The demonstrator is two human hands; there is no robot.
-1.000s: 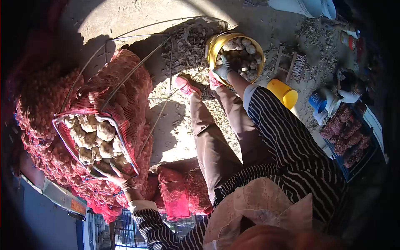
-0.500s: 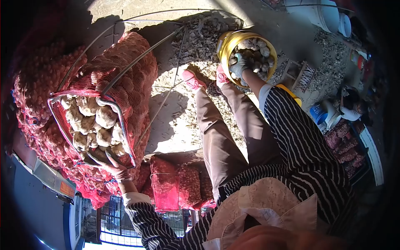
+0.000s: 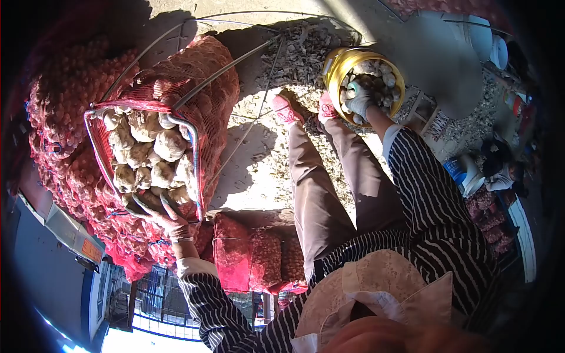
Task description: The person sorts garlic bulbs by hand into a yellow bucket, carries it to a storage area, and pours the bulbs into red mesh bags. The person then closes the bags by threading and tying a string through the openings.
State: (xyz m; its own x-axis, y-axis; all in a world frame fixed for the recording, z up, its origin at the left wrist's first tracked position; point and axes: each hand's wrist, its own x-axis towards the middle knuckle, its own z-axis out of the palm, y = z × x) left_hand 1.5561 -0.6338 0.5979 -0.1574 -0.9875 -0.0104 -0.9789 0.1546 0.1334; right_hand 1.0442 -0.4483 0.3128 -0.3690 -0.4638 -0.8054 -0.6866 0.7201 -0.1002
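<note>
A red mesh sack (image 3: 220, 112) lies with its mouth toward me, held wide by a frame, and is full of whole garlic bulbs (image 3: 170, 145). My left hand (image 3: 168, 222), in a pale glove with dark fingertips, is at the lower rim of that mouth, its fingers spread against the lowest bulbs. My right hand (image 3: 360, 106), in a grey-green glove, reaches into a yellow bucket (image 3: 333, 73) of smaller garlic pieces (image 3: 385, 79). Its fingertips are down among the pieces and partly hidden, so any grip cannot be made out.
Filled red mesh sacks (image 3: 65, 117) are piled at the left, and more sacks (image 3: 265, 259) stand below. Thin metal rods (image 3: 232, 62) arch over the open sack. Dry garlic skins (image 3: 300, 53) litter the floor. At the right are a small wooden rack (image 3: 422, 112) and another person (image 3: 500, 159).
The whole view has shifted, with sack and bucket now slightly further right and up. My right hand has turned and drawn its fingers in within the bucket. My left hand stays at the sack's rim.
</note>
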